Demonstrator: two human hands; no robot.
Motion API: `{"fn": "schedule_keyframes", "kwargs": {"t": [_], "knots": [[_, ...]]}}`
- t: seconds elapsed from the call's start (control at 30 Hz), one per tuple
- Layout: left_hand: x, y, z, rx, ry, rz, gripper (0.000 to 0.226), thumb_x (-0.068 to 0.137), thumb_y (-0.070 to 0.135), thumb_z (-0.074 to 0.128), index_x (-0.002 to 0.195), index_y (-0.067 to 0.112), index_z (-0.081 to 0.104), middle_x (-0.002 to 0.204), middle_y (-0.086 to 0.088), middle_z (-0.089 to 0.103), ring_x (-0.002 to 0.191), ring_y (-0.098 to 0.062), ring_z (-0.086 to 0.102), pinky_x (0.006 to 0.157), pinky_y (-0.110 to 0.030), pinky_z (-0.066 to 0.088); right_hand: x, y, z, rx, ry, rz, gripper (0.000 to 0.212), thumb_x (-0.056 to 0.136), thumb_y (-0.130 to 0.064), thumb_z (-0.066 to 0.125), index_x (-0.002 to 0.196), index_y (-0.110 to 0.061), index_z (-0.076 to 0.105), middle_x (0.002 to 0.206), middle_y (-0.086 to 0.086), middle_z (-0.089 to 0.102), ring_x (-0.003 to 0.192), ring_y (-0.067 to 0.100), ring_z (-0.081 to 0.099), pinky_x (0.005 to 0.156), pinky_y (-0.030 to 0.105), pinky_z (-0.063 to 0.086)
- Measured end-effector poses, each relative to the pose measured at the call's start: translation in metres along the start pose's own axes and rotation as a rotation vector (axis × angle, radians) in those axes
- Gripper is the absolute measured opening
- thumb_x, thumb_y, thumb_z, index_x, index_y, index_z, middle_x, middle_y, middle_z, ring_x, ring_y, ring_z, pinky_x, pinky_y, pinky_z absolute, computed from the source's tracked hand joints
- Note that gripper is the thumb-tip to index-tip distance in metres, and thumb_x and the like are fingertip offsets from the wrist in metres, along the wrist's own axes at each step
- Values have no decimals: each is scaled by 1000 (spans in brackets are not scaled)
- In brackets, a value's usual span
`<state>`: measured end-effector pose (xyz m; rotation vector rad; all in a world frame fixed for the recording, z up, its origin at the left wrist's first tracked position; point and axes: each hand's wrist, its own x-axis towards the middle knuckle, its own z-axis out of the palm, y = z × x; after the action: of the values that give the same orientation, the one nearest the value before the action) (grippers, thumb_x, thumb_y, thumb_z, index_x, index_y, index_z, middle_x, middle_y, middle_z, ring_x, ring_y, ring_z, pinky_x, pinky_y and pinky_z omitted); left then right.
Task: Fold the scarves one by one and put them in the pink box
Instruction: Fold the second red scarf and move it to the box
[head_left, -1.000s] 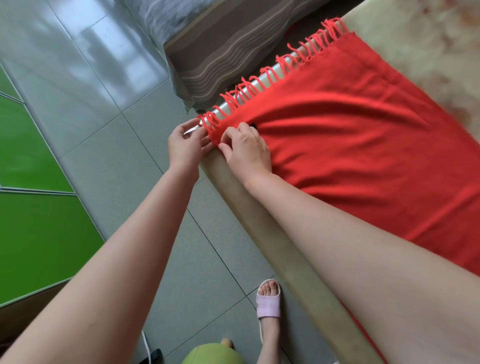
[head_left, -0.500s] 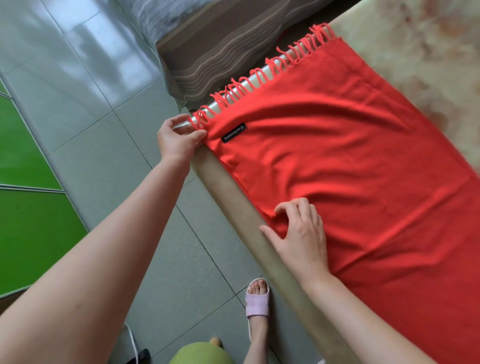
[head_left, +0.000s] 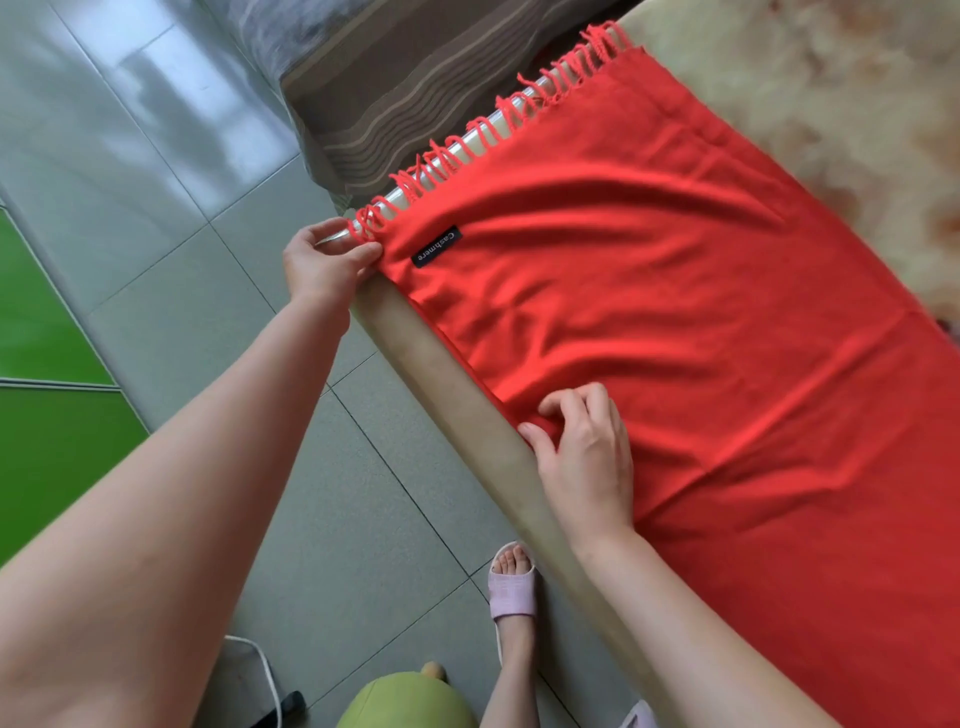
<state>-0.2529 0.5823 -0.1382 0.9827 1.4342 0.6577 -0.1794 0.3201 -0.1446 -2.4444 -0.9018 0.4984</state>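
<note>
A red fringed scarf (head_left: 675, 322) lies spread over a beige marbled table (head_left: 810, 104), its fringe along the table's far-left edge and a dark "Cashmere" label (head_left: 437, 247) near the corner. My left hand (head_left: 324, 265) pinches the scarf's fringed corner at the table corner. My right hand (head_left: 582, 447) pinches the scarf's near long edge, partway down the table's side. The pink box is not in view.
A grey and brown striped cushion or bedding (head_left: 405, 88) sits beyond the table's end. Grey floor tiles (head_left: 171, 171) lie to the left, with a green panel (head_left: 47, 415) at the far left. My foot in a pink slipper (head_left: 511, 587) stands by the table edge.
My right hand left the fringed corner and slid down the scarf's near edge, uncovering the label, then pinched the cloth there. My left hand kept hold of the corner.
</note>
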Motion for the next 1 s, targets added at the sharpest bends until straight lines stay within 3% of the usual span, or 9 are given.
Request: {"fn": "schedule_keyframes", "kwargs": {"t": [0.13, 0.23, 0.4, 0.57, 0.73, 0.87, 1.0], "knots": [[0, 1, 0, -25, 1, -14, 39, 78, -14, 65, 108, 5, 49, 86, -2, 60, 76, -9, 62, 60, -15, 54, -14, 15, -4, -49, 2, -71, 15, 74, -16, 74, 77, -17, 59, 81, 1, 56, 78, 26, 57, 72, 31, 34], [1, 2, -1, -10, 2, -10, 40, 78, -14, 65, 108, 6, 49, 86, -3, 59, 77, -9, 62, 60, -16, 54, -19, 20, -11, -49, 12, -79, 8, 77, -23, 65, 76, -20, 59, 78, -1, 58, 75, 25, 59, 70, 30, 33], [2, 2, -2, 27, -2, -2, 39, 79, -14, 64, 109, 7, 50, 87, -2, 59, 77, -9, 62, 61, -16, 54, -27, 22, -15, -90, -45, -159, 20, 81, -36, 46, 74, -21, 57, 76, -4, 57, 70, 22, 57, 69, 28, 32], [3, 2, 0, 76, 12, 18, 42, 79, -12, 64, 112, 9, 49, 87, -2, 58, 78, -9, 61, 62, -15, 54, -32, 27, -23, -103, -121, -116, 22, 76, -31, 72, 89, -21, 58, 87, -3, 54, 84, 21, 55, 75, 31, 39], [4, -4, 1, 101, 56, 43, 49, 78, -10, 66, 123, 4, 50, 91, -2, 60, 83, -11, 62, 69, -17, 55, -62, 59, -37, -136, -99, -21, 27, 72, -23, 78, 87, -21, 56, 87, -3, 51, 85, 22, 54, 76, 29, 36], [2, -3, 2, 89, 58, 27, 50, 79, -11, 65, 124, 4, 49, 89, -1, 59, 80, -9, 62, 69, -17, 55, -72, 70, -36, -119, -45, -64, 8, 81, -28, 58, 78, -21, 56, 80, -5, 53, 75, 21, 56, 71, 28, 35], [4, -1, 4, 114, 87, 23, 50, 78, -10, 66, 123, 4, 50, 88, 0, 59, 80, -10, 62, 66, -15, 54, -78, 68, -37, -77, -46, -124, 15, 82, -34, 48, 75, -23, 56, 76, -9, 55, 72, 15, 53, 69, 25, 36]]}}
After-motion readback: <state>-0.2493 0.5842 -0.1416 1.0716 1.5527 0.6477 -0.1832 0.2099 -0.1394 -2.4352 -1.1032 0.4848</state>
